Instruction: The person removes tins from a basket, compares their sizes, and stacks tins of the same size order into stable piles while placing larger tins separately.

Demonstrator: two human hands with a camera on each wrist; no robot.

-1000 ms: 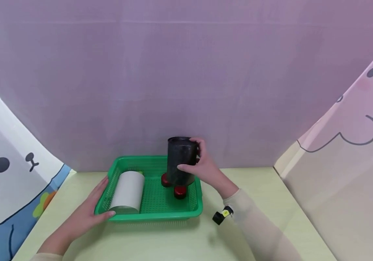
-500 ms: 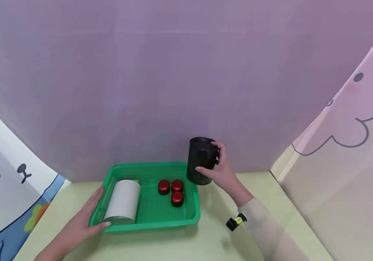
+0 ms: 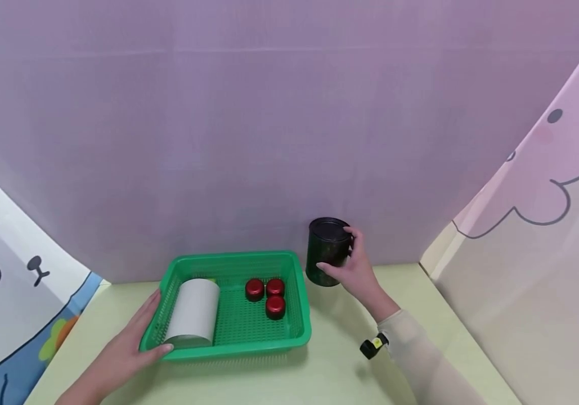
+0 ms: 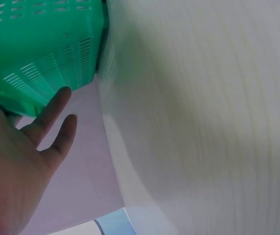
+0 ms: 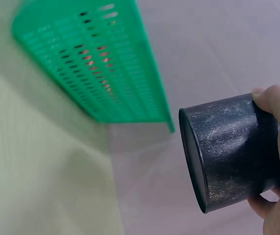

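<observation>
A black cylindrical can (image 3: 327, 247) stays upright in the grip of my right hand (image 3: 355, 273), just beyond the basket's back right corner. Its worn dark side and rimmed bottom end face the right wrist view, where the thumb and fingers hold it from both sides. My left hand (image 3: 124, 349) rests on the front left corner of a green slotted basket (image 3: 248, 344), thumb on the rim and straight fingers along the outer left wall. Inside the basket lie a white cylinder (image 3: 194, 309) on its side and three small round red-topped pieces (image 3: 275, 307).
The pale yellow table (image 3: 248, 385) ends at a purple cloth wall (image 3: 279, 140) behind the basket. Cartoon-printed panels (image 3: 532, 202) close in the sides. A black strap piece (image 3: 372, 346) hangs at the right wrist.
The can has moved right from above the basket to beyond its right rim, uncovering the red-topped pieces. My left hand stays on the basket. The head view has shifted slightly.
</observation>
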